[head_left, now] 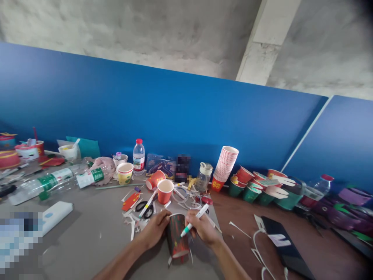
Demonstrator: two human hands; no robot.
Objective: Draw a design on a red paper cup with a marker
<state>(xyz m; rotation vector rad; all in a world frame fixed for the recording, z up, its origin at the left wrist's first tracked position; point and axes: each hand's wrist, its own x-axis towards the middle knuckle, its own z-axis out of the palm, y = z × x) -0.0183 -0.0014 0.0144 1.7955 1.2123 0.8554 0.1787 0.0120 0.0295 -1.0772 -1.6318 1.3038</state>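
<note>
My left hand [156, 229] is closed around the rim end of a paper cup [176, 239], which is covered in dark strokes with red showing through. The cup is tilted over the grey table, its other end towards me. In my right hand [204, 228] is a white marker pen [194, 221] with a green tip section, pointing down at the cup's side; whether the tip touches cannot be made out. Just beyond lie black-handled scissors [149, 211], another white marker [148, 203], a red paper piece [131, 201] and white paper scraps [133, 225]. An upright red paper cup [165, 191] stands behind them.
A tall leaning cup stack [224, 169] and a clear lidded jar [203, 177] stand at the back. Filled green and red cups [252, 191] line the right. Plastic bottles [54, 181] lie left. A black phone-like slab [287, 247] and white cable [254, 243] lie right.
</note>
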